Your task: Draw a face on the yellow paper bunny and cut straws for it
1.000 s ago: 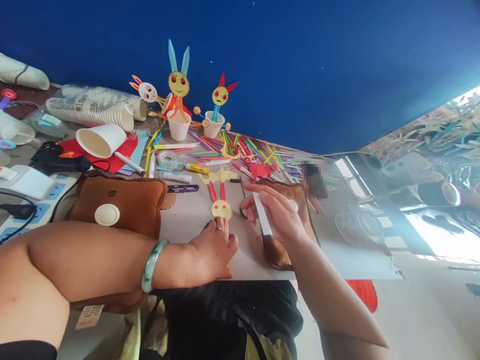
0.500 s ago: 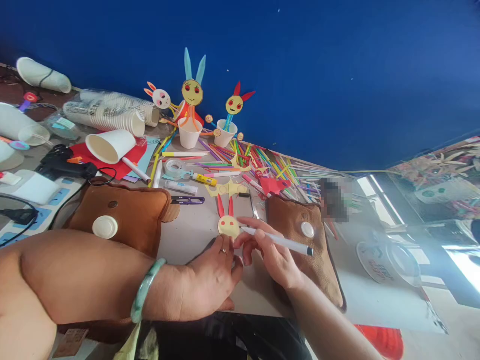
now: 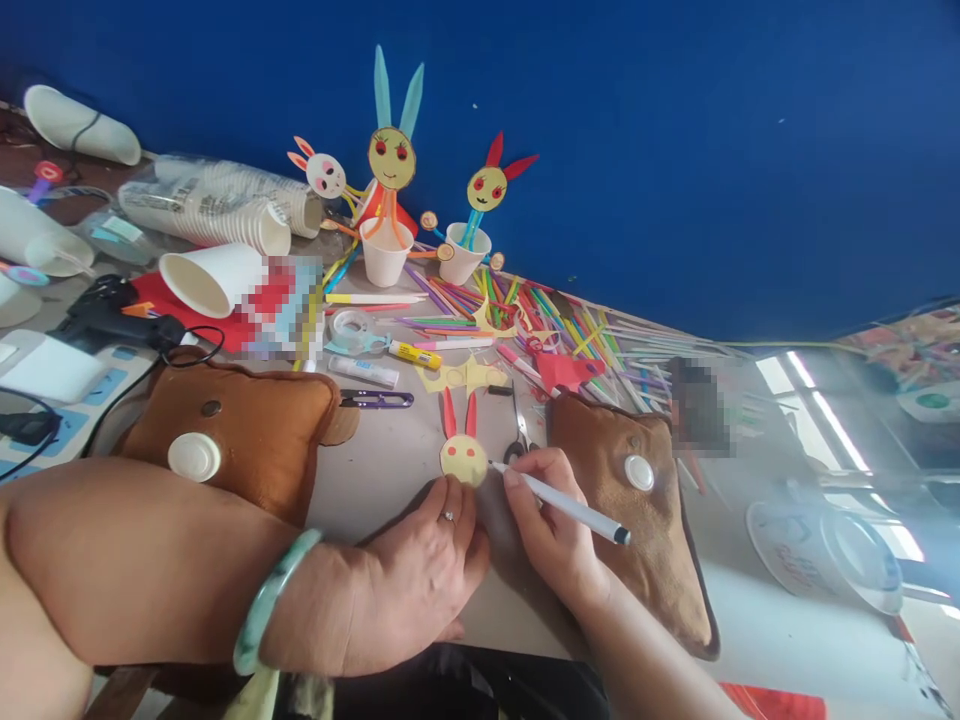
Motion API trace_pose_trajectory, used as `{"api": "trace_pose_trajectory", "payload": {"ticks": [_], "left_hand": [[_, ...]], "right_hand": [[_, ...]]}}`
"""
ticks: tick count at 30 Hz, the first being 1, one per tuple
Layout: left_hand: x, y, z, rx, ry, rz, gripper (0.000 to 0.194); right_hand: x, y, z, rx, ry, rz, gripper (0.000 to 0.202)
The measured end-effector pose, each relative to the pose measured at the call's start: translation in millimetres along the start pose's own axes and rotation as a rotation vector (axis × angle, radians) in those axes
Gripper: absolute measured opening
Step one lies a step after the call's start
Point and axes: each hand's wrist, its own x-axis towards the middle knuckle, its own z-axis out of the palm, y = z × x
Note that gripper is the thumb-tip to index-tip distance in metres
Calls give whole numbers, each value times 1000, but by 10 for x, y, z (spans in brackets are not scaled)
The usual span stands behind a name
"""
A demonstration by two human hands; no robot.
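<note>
A round pale-yellow paper rabbit face (image 3: 463, 457) with two red ears and red eyes lies on the table in front of me. My left hand (image 3: 431, 555), with a ring and a green bangle at the wrist, lies flat over the face's lower edge, fingers stretched out and close together. In my right hand (image 3: 559, 525) is a white marker (image 3: 570, 508) with a black end, gripped like a pen. Its tip points left, just beside the face's right edge. Small scissors (image 3: 517, 430) lie behind my right hand, and a black pen cap (image 3: 500, 390) rests behind the face.
Brown cushions lie to the left (image 3: 247, 430) and right (image 3: 637, 510). Finished rabbit figures (image 3: 391, 158) in paper cups stand at the back, near colored sticks (image 3: 517, 310). Purple snips (image 3: 379, 399), a glue stick (image 3: 416, 354) and clear tape (image 3: 352, 328) lie behind the work. Stacked cups (image 3: 202, 215) sit left.
My right hand has drawn back slightly to the right, taking the marker tip from the face's edge to a small gap beside it. My left hand stays on the face. The view has shifted slightly.
</note>
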Motion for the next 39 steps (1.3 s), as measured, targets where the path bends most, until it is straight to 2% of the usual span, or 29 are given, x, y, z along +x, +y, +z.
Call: {"api": "trace_pose_trajectory", "payload": {"ticks": [6,10,15,23,28,31,34,39], "left_hand": [[-24,-16,-6,97,-26,43,76],[-65,11,65,132,58,16,73],[-49,38,91,92,21,5,76],[-40,21,69,130,28,16,74],[-71,56,134,129,49,1,76],[-61,77,184,130,52,-7,73],[-7,98,282,73,27,-15,80],[50,125,447,-23,0,-29,82]], "right_hand": [[-16,-24,-33,-35,-67,-65,5],[-7,-69,-62,-69,26,-141,2],[-9,-102,-93,-78,109,-178,8],[-77,-22,-65,-12,145,-125,7],[-93,-24,-41,-9,188,-70,4],[-81,-60,-36,-38,199,-119,7],[-66,-78,-34,-42,203,-159,10],[-62,-64,-34,22,179,-141,10]]}}
